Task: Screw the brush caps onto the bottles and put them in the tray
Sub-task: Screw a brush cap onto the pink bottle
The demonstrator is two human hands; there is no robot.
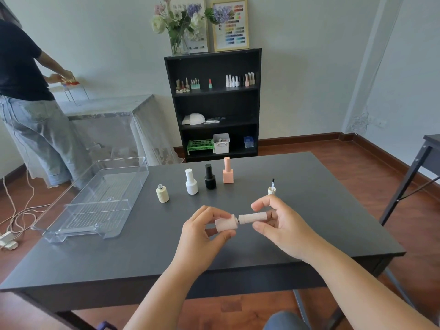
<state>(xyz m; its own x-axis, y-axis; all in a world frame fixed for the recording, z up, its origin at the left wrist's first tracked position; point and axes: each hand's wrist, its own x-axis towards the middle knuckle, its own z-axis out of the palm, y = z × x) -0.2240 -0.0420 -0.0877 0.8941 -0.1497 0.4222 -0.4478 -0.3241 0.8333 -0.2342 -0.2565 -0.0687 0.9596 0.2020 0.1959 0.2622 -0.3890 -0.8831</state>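
While the pale pink bottle point(226, 224) is held sideways above the table point(95, 263), the step in hand looks like threading its cap on; a thin dark gap at the neck suggests the thread is not yet home.

Far left: clear tray point(95, 201) on the table's left part, long side running away from the viewer, nothing in it that I can see. No bottle placed yet, so the task reads as early.

Next right: cream bottle point(162, 193), upright, neck bare, uncapped. Then three capped bottles in a loose row, all upright and apart from one another: white bottle point(191, 182), black bottle point(210, 176), peach square bottle point(227, 170).

Centre, nearer the viewer: left hand point(202, 234), fingers closed around the pink bottle's body, thumb on top, fingertips under. Pink cap point(252, 218) lies in line with the bottle, pointing right.

Right hand point(283, 228), thumb and forefinger pinched narrow on the cap, other fingers curled loosely behind.

Just beyond the right hand: cream brush cap point(272, 188), standing on its top, brush pointing up. Likely the mate for the cream bottle.

Judgement on next move: turn the cap with the right fingers while the left steadies the body, keeping both in line so the thread does not cross; once snug, carry the bottle left to the tray.
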